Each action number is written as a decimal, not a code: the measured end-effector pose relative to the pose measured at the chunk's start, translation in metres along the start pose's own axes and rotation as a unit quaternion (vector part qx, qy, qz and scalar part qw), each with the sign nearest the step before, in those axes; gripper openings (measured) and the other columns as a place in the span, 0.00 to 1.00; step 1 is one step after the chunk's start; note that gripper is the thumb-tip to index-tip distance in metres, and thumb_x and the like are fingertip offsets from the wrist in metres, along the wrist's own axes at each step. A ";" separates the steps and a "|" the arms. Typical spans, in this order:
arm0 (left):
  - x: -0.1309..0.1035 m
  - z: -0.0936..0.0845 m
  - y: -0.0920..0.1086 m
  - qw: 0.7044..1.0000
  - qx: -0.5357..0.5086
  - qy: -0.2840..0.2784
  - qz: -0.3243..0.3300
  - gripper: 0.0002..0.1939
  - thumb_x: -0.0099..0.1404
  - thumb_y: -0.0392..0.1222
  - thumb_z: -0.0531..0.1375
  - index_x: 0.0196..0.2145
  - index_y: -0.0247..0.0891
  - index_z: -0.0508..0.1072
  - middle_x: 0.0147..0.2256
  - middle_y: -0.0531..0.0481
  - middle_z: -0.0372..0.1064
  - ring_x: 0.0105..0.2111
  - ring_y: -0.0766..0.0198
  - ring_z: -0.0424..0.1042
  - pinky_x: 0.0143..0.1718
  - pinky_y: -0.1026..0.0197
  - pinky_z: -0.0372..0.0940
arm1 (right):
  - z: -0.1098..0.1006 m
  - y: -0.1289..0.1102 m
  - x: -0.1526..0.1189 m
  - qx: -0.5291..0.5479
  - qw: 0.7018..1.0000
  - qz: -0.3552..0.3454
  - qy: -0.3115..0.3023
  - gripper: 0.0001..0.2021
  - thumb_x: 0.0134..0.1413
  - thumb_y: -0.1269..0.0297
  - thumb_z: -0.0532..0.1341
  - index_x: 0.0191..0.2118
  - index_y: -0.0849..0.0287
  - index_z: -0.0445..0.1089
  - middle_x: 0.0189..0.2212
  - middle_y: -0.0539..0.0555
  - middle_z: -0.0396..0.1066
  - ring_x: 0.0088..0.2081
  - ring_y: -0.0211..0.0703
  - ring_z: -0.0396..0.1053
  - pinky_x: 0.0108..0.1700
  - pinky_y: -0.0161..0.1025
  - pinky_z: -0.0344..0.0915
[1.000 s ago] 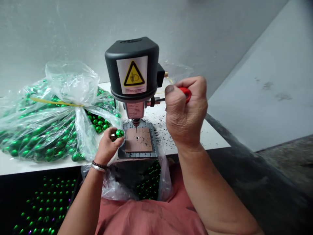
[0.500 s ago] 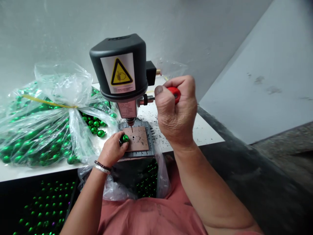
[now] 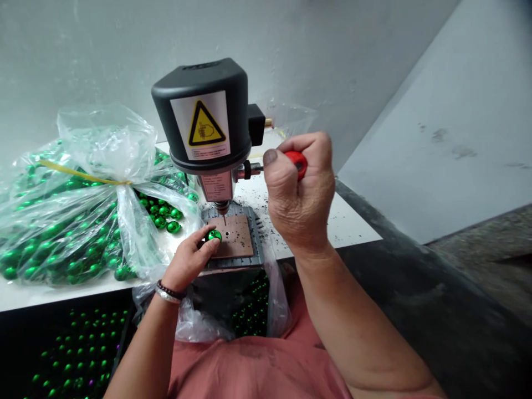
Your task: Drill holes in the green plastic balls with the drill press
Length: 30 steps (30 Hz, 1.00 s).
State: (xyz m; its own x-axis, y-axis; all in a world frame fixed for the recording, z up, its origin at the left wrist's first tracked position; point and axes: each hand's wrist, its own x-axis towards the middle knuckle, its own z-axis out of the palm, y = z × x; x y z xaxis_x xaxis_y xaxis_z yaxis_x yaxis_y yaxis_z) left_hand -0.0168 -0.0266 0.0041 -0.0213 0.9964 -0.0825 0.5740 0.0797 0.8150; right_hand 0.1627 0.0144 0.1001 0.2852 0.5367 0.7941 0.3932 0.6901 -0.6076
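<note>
A shiny green bauble (image 3: pixel 214 235) sits between the thumb and fingers of my left hand (image 3: pixel 192 256), over the left side of a brown board (image 3: pixel 239 238). A small dark spot shows on top of the bauble. The board has a hole in it and lies on the grey slotted base (image 3: pixel 256 246) of a small drill press (image 3: pixel 199 119). The thin drill bit (image 3: pixel 225 220) points down just behind and to the right of the bauble, apart from it. My right hand (image 3: pixel 301 191) is wrapped round the red knob (image 3: pixel 297 162) of the press lever.
A tied clear plastic bag (image 3: pixel 83 221) full of green baubles covers the table's left side, with loose baubles (image 3: pixel 166 216) beside it. Dark shavings dot the white table (image 3: pixel 344 221). Below the front edge, a dark bin (image 3: pixel 25 332) holds many baubles. Plastic film (image 3: pixel 277 305) hangs near my lap.
My left fingers have shifted and the bauble has turned, so more of its top shows. My left wrist has moved slightly left. The right hand stays on the knob.
</note>
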 end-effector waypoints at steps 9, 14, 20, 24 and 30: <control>-0.007 0.007 0.006 0.899 -0.428 -0.040 -0.085 0.30 0.58 0.44 0.56 0.58 0.37 0.58 0.34 0.46 0.69 0.34 0.60 0.73 0.23 0.66 0.61 | 0.000 -0.002 -0.001 0.006 1.000 0.014 -0.008 0.07 0.53 0.59 0.54 0.31 0.56 0.57 0.23 0.42 0.55 0.21 0.23 0.53 0.23 0.25 0.57; -0.003 0.006 0.009 0.881 -0.457 -0.011 -0.124 0.28 0.56 0.40 0.56 0.55 0.34 0.61 0.36 0.45 0.68 0.37 0.59 0.73 0.24 0.66 0.64 | 0.000 0.001 -0.001 0.000 1.000 0.007 -0.003 0.08 0.52 0.58 0.55 0.31 0.56 0.58 0.23 0.43 0.55 0.21 0.24 0.53 0.22 0.26 0.55; 0.005 0.010 0.002 0.929 -0.352 0.058 -0.100 0.26 0.50 0.45 0.64 0.46 0.34 0.68 0.33 0.49 0.70 0.30 0.67 0.70 0.26 0.67 0.62 | -0.001 0.001 0.000 -0.005 1.000 -0.009 -0.005 0.06 0.52 0.60 0.54 0.30 0.56 0.58 0.21 0.43 0.54 0.21 0.25 0.51 0.22 0.27 0.56; 0.013 0.009 -0.001 0.980 -0.173 0.081 -0.058 0.26 0.48 0.50 0.65 0.43 0.34 0.69 0.35 0.48 0.72 0.31 0.65 0.70 0.31 0.64 0.63 | -0.001 0.000 -0.001 -0.006 1.000 -0.007 -0.008 0.07 0.53 0.60 0.54 0.30 0.57 0.57 0.21 0.43 0.54 0.21 0.24 0.52 0.23 0.26 0.57; 0.025 0.007 0.004 0.995 0.069 0.064 -0.023 0.25 0.50 0.48 0.62 0.46 0.38 0.72 0.33 0.49 0.73 0.32 0.61 0.70 0.35 0.60 0.63 | -0.002 -0.003 0.007 -0.020 1.000 -0.003 -0.022 0.08 0.54 0.58 0.52 0.29 0.56 0.56 0.21 0.43 0.51 0.21 0.24 0.52 0.24 0.25 0.57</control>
State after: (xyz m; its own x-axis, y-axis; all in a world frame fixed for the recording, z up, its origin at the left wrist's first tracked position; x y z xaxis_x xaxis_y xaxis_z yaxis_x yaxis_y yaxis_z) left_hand -0.0093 -0.0017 0.0015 -0.1492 0.9882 -0.0361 0.6762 0.1286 0.7254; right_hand 0.1649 0.0153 0.1074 0.2442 0.5539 0.7959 0.4292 0.6743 -0.6010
